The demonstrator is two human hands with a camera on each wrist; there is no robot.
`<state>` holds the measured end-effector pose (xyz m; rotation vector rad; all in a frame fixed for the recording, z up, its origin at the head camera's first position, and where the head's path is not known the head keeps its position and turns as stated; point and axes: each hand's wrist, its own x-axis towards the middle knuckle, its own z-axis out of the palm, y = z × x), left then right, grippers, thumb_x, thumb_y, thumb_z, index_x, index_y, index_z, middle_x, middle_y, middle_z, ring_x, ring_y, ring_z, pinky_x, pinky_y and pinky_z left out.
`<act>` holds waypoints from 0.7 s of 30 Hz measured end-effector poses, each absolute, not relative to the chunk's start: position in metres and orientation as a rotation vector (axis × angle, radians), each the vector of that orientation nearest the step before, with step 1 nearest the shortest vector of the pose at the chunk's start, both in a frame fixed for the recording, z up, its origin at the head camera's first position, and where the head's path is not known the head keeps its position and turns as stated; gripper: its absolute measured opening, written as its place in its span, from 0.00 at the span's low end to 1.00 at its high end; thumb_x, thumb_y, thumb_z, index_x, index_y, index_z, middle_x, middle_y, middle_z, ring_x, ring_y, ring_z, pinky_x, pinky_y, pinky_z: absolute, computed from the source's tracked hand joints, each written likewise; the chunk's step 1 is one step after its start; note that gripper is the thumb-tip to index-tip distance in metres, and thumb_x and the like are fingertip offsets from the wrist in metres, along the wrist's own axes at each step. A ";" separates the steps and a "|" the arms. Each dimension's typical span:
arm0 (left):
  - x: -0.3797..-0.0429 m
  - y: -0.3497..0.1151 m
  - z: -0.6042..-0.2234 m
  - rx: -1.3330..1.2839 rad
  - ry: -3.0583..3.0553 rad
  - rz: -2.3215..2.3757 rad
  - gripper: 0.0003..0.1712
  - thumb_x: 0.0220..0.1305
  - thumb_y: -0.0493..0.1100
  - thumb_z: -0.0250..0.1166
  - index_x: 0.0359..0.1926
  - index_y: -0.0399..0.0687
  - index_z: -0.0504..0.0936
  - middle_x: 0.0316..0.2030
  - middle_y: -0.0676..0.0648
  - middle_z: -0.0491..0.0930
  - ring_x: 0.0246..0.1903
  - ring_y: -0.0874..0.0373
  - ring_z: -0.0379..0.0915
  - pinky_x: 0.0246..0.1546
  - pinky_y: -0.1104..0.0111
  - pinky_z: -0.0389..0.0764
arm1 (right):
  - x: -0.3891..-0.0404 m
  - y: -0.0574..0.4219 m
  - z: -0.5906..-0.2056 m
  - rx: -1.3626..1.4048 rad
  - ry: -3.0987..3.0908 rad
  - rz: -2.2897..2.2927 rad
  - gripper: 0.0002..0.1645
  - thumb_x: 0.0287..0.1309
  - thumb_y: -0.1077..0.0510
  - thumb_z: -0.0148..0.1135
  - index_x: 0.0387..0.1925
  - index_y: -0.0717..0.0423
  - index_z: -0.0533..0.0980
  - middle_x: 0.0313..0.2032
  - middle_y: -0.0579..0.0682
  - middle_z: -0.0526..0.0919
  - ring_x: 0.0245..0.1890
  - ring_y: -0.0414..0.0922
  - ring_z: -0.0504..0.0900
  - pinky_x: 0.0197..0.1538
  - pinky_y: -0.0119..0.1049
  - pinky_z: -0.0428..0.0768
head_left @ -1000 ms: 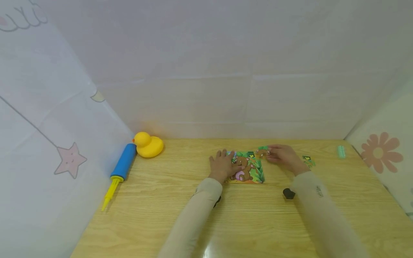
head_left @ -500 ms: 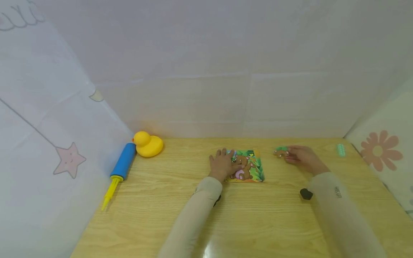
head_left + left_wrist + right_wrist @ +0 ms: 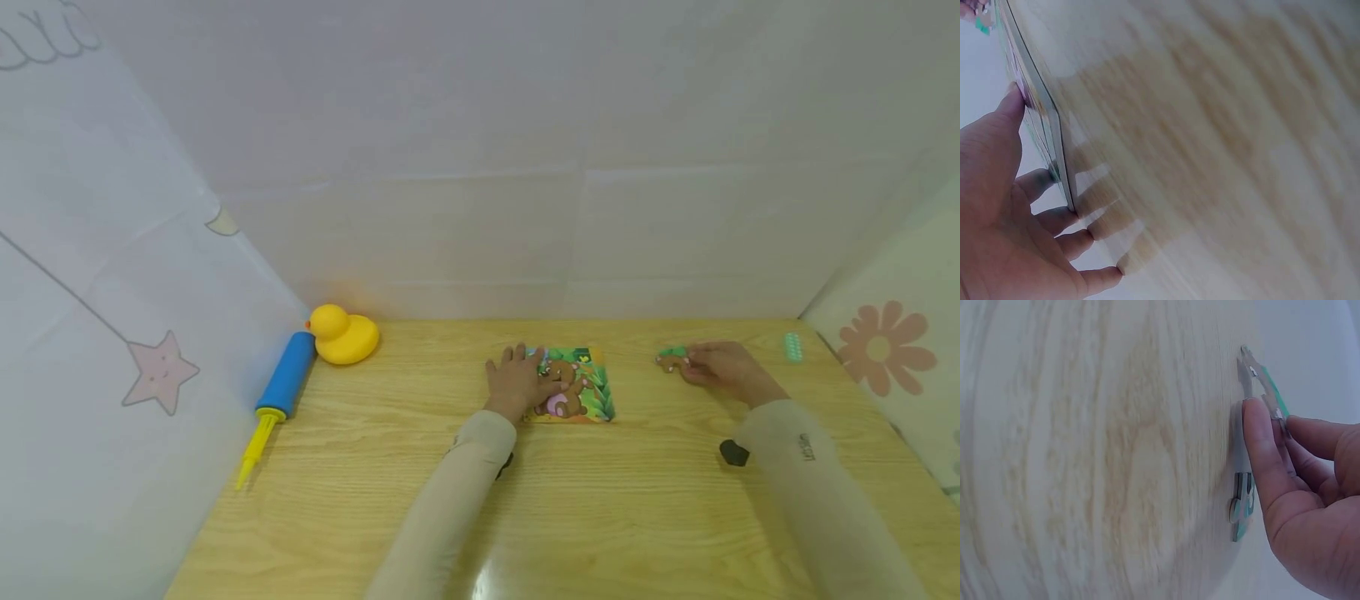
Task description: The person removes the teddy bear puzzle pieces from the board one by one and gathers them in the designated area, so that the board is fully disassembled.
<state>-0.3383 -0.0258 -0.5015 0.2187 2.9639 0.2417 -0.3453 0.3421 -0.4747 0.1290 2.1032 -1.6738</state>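
- Right hand (image 3: 729, 370): thumb and fingers pinched together on a puzzle piece (image 3: 672, 358), brown and green. Piece sticks out past the fingertips, tilted to the counter (image 3: 420, 475); can't tell if it touches down.
- Left hand (image 3: 514, 387): fingers spread, gripping nothing. Thumb and index finger rest on the bear puzzle (image 3: 579, 392); ring and little fingers reach past its edge onto the counter.
- Second piece (image 3: 1240, 528): flat on the counter, just beside the right hand.
- Small mint-green thing (image 3: 793, 348): far right; too small to identify.
- Yellow duck (image 3: 345, 337): far left, just beside a blue-and-yellow pump (image 3: 288, 373).
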 end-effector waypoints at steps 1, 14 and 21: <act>-0.338 -0.026 -0.502 0.218 2.960 0.244 0.51 0.60 0.81 0.53 0.79 0.70 0.56 0.80 0.48 0.54 0.79 0.46 0.49 0.73 0.36 0.56 | -0.346 0.342 -0.475 0.130 2.122 -1.653 0.35 0.79 0.60 0.43 0.75 0.77 0.46 0.42 0.42 0.83 0.42 0.33 0.87 0.56 0.32 0.83; -0.337 -0.027 -0.502 0.220 2.981 0.242 0.50 0.62 0.80 0.53 0.79 0.69 0.56 0.79 0.48 0.55 0.79 0.47 0.50 0.73 0.37 0.56 | -0.345 0.345 -0.467 0.122 2.352 -1.377 0.31 0.80 0.60 0.42 0.73 0.77 0.54 0.60 0.65 0.78 0.43 0.35 0.86 0.55 0.36 0.85; -0.337 -0.026 -0.501 0.218 2.970 0.221 0.50 0.62 0.81 0.52 0.80 0.70 0.55 0.80 0.49 0.54 0.79 0.48 0.49 0.74 0.38 0.56 | -0.345 0.346 -0.466 0.113 2.452 -1.266 0.31 0.79 0.58 0.44 0.70 0.79 0.59 0.60 0.71 0.76 0.42 0.35 0.85 0.51 0.36 0.87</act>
